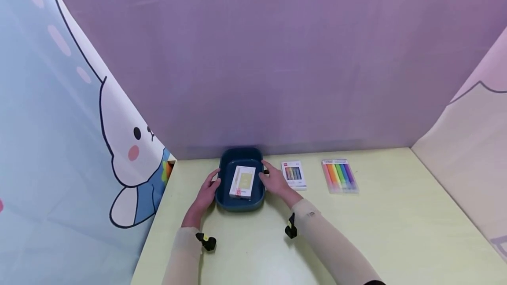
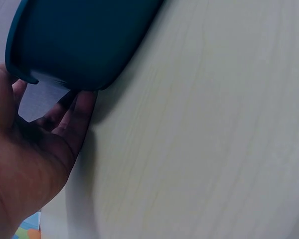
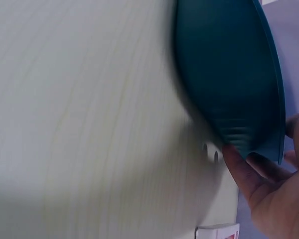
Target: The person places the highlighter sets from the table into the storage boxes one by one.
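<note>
A dark blue-green plastic bin (image 1: 240,206) is at the back of the table, with a white box (image 1: 242,182) bearing a yellow-green panel inside it. My left hand (image 1: 206,192) grips the bin's left side, thumb at the rim; the left wrist view shows its other fingers against the outer wall (image 2: 84,40). On the opposite side my right hand (image 1: 276,182) holds the bin, thumb on the rim and fingers low on the outside, as the right wrist view shows. Whether the bin's base touches the table cannot be told.
Right of the bin lies a white box with colored sticks pictured on it (image 1: 294,175), close to my right hand. Further right is a clear pack of rainbow-colored markers (image 1: 339,176). A purple curtain (image 1: 277,78) hangs behind the pale wooden table (image 1: 396,214).
</note>
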A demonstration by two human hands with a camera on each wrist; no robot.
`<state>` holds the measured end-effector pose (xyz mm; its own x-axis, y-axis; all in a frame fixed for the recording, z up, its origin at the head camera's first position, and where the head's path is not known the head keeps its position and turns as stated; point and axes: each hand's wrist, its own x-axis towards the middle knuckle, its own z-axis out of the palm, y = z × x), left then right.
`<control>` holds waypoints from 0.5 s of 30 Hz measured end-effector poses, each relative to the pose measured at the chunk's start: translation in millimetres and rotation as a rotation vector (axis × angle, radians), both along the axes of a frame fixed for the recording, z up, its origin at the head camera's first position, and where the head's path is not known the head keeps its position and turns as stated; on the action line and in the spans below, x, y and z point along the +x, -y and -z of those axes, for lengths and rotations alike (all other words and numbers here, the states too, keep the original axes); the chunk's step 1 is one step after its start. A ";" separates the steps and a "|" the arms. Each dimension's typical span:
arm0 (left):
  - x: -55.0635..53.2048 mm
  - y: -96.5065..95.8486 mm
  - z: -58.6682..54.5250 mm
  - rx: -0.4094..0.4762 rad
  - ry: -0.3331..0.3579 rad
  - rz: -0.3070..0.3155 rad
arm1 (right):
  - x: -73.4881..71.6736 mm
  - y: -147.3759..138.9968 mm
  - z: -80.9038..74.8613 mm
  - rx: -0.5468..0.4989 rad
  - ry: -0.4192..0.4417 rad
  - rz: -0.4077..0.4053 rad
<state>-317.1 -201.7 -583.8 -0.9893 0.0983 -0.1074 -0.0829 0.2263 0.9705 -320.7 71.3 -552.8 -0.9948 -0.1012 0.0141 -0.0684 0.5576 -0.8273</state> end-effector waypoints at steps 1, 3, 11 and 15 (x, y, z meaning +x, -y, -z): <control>-3.1 0.3 4.5 -0.005 -0.007 -0.008 | -0.4 -0.5 -1.2 0.008 -0.008 -0.003; -3.4 0.1 4.2 -0.006 -0.008 -0.012 | 0.5 -1.3 -3.8 0.018 -0.028 -0.002; 0.1 -6.2 5.2 -0.007 -0.059 -0.065 | 3.3 -11.7 -13.3 0.089 -0.160 0.064; 0.3 -9.1 7.4 -0.029 -0.070 -0.107 | 6.0 -18.6 -16.5 0.081 -0.159 0.055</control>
<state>-316.8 -192.6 -591.2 -0.9992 -0.0108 -0.0386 -0.0401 0.2483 0.9679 -314.7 89.9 -536.2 -0.9847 -0.0542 0.1655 -0.1624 0.6283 -0.7608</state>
